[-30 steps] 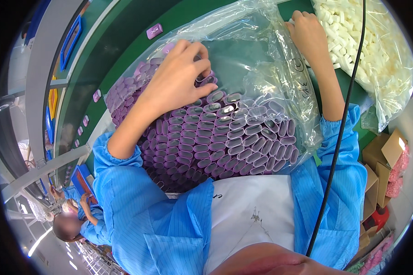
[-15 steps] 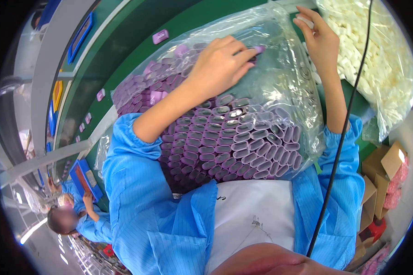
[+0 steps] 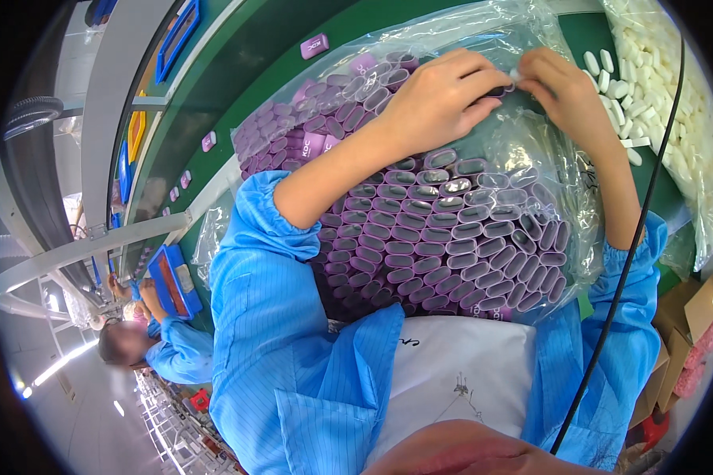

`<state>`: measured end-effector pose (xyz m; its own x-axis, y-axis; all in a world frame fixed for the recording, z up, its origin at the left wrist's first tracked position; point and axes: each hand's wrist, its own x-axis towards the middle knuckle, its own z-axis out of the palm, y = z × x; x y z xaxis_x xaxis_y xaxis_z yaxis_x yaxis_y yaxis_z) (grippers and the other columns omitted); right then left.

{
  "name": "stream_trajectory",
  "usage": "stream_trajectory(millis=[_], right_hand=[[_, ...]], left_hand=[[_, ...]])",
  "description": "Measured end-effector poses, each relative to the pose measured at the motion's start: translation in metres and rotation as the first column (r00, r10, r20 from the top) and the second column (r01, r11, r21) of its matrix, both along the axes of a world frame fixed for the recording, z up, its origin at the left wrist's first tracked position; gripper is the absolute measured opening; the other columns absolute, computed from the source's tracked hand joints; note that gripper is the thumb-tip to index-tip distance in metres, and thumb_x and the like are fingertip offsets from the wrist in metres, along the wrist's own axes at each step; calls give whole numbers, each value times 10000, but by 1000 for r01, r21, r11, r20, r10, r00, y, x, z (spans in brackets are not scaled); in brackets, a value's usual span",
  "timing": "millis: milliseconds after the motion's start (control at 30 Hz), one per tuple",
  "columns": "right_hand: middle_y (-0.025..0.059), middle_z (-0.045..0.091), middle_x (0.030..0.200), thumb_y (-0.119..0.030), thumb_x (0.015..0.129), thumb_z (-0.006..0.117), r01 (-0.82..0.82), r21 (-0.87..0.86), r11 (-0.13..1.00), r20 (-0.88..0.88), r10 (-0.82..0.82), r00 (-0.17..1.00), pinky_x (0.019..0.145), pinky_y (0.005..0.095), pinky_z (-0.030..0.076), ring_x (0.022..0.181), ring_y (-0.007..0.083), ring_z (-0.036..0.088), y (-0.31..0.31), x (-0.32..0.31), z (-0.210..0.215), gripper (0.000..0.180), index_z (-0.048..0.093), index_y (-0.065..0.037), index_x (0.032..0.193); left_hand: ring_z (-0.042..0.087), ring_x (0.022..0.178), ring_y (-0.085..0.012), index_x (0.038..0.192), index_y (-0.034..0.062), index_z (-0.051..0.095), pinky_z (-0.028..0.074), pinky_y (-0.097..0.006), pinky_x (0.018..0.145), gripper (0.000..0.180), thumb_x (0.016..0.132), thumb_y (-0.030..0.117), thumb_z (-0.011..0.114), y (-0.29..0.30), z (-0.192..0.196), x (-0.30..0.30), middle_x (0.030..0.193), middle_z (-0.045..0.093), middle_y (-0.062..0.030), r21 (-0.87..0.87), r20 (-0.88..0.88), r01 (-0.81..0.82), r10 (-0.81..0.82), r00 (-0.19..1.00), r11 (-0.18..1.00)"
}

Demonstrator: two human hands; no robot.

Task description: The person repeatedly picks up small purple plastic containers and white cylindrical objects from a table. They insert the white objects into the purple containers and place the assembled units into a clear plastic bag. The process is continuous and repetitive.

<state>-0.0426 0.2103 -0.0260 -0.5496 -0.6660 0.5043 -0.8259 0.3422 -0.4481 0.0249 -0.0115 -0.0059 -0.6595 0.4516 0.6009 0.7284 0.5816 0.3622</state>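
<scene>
My left hand (image 3: 450,99) is closed on a small purple oval casing, its dark open end (image 3: 496,91) showing past the fingertips. My right hand (image 3: 561,89) pinches a small white plastic piece (image 3: 515,74) right beside that casing; whether the two touch I cannot tell. Below my hands, many purple oval casings (image 3: 400,247) stand packed together with their hollow ends up. They lie in and under a clear plastic bag (image 3: 586,190) that spreads across the bench. At the far right, a heap of white oblong pieces (image 3: 642,71) spills from another clear bag.
A black cable (image 3: 622,277) hangs across the right side. Single purple casings (image 3: 314,46) lie on the green bench (image 3: 281,63) at the far left. Cardboard boxes (image 3: 677,340) stand at lower right. At left a co-worker in a blue sleeve (image 3: 184,356) sits by a blue tray (image 3: 170,281).
My right hand has come in toward my left with the white piece, so the two hands now meet over the bag. The whole view has shifted somewhat.
</scene>
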Motion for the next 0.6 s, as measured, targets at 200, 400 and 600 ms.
stream_trajectory(millis=[200, 400, 600], right_hand=[[112, 610, 904, -49, 759, 696, -8, 85, 996, -176, 23, 984, 783, 391, 496, 875, 305, 594, -1, 3, 2, 134, 629, 16, 856], [116, 611, 864, -43, 819, 673, 91, -43, 995, -122, -95, 988, 711, 382, 500, 816, 296, 615, 2, 3, 13, 93, 622, -6, 888], [98, 623, 848, -19, 787, 705, -152, -228, 962, 139, 186, 973, 699, 358, 498, 808, 267, 619, -12, 32, 40, 80, 658, -17, 853]], left_hand=[[648, 859, -266, 1004, 79, 683, 529, -333, 738, 240, 773, 84, 749, -6, 2, 5, 957, 634, -63, -9, 204, 15, -12, 979, 1000], [679, 802, -222, 1025, 51, 685, 530, -330, 730, 342, 730, 170, 811, -8, 3, 7, 940, 707, -97, 25, 349, -67, 54, 936, 997], [687, 754, -214, 908, 52, 716, 522, -324, 697, 307, 690, 224, 848, -6, 13, 8, 839, 721, -91, -101, 558, -197, 219, 800, 975]])
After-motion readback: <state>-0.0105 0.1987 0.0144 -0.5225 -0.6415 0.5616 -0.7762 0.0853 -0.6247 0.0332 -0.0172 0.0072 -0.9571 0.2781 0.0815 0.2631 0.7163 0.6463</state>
